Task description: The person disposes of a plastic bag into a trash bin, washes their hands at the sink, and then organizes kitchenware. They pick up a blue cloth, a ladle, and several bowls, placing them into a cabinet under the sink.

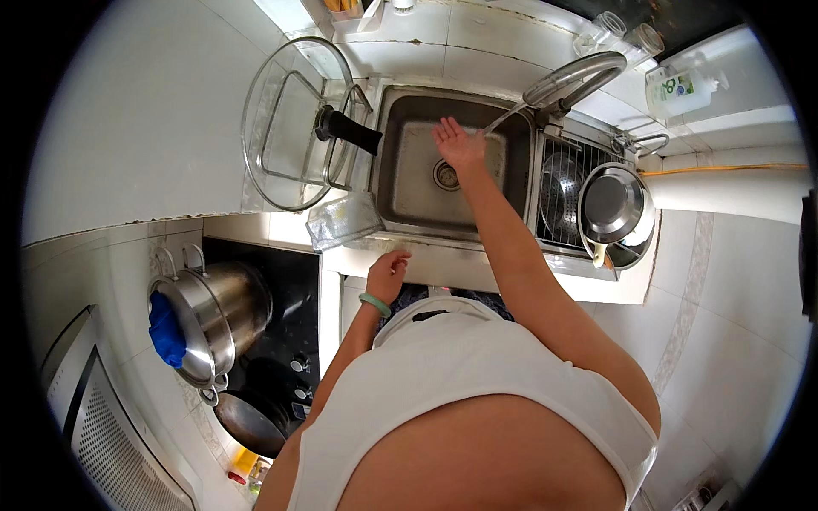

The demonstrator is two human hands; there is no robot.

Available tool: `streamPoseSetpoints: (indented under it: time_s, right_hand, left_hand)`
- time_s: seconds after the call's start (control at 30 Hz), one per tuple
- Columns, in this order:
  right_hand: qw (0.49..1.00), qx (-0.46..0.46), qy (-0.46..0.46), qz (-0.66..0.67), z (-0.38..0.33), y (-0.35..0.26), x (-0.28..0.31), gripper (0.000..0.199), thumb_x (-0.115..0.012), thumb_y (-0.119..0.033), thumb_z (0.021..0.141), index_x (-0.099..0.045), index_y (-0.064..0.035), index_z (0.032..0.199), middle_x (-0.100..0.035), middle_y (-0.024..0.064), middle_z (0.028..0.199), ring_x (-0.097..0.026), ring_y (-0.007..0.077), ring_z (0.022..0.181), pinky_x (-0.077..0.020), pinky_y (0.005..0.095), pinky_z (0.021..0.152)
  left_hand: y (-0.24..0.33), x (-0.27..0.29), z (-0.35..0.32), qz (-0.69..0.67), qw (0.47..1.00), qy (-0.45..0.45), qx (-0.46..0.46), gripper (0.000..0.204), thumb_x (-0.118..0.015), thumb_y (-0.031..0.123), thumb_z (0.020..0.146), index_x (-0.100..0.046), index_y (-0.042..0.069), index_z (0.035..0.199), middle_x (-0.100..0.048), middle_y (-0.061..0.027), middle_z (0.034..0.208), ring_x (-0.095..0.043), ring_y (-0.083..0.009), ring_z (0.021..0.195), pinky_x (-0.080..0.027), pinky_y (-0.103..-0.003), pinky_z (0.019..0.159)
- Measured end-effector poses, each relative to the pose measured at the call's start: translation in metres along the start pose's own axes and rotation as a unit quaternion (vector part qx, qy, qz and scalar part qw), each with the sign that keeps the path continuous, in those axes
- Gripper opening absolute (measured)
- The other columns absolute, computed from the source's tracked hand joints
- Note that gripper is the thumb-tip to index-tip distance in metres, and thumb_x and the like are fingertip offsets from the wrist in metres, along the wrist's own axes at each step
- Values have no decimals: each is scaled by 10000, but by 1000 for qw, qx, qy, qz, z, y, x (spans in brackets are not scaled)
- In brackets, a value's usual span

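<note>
Nearest is the person's white sleeveless top (452, 345), with the forearms reaching forward on either side of it. The left hand (388, 271), a pale green bangle (375, 304) at its wrist, is just beside the front edge of the white counter (464, 278); its fingers are loosely bent, and I cannot tell whether they close on anything or touch the edge. Off to the left, a dark pan (250, 423) and a large steel pot (243, 302) with a blue cloth (167, 330) on its lid stand at the black hob (294, 319). A clear tub (345, 221) sits at the near left corner of the steel sink (413, 192). Over the basin, beyond the round drain (446, 175), the right hand (460, 146) is palm up, fingers extended and unclenched. A thin stream of water (504, 117) slants from the tap (607, 61) to the hand's right edge. Left of the sink, a glass lid (341, 128) leans in a wire stand; on the right, a metal bowl (615, 204) rests by a wire rack (554, 162). Farther back are a pump bottle (679, 90) and glass jars (601, 32)
</note>
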State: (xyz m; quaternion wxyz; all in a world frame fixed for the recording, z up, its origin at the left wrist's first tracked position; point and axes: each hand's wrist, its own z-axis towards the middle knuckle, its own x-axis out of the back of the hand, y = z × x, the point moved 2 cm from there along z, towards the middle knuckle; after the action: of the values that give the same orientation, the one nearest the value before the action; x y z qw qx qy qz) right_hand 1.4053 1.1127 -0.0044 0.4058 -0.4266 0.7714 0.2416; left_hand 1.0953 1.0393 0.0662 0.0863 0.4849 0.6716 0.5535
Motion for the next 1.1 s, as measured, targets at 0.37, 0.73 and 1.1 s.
streamPoseSetpoints:
  time_s: [0.37, 0.73, 1.1]
  right_hand:
    - [991, 45, 120, -49, 5, -15, 21, 772, -306, -614, 901, -344, 11, 1352, -386, 165, 1346, -400, 307, 1202, -317, 417, 1017]
    - [740, 136, 305, -584, -34, -165, 54, 445, -616, -182, 788, -533, 14, 1179, -549, 163, 1080, -545, 191, 702, -411, 382, 623]
    - [696, 321, 302, -567, 0, -275, 1, 220, -712, -118, 675, -642, 0, 847, -591, 108, 786, -537, 222, 691, -407, 389, 629]
  left_hand:
    - [104, -5, 96, 126, 971, 17, -202, 627, -542, -72, 699, -473, 115, 1293, -418, -178, 1117, -462, -334, 971, -423, -401, 860]
    - [18, -14, 47, 166, 972, -121, -115, 400, -567, 55, 769, -563, 60, 1170, -517, -208, 1052, -512, -350, 997, -431, -406, 883]
    - [-2, 7, 14, 80, 993, -27, -78, 340, -559, 43, 783, -586, 90, 1118, -550, -169, 996, -575, -289, 870, -478, -374, 767]
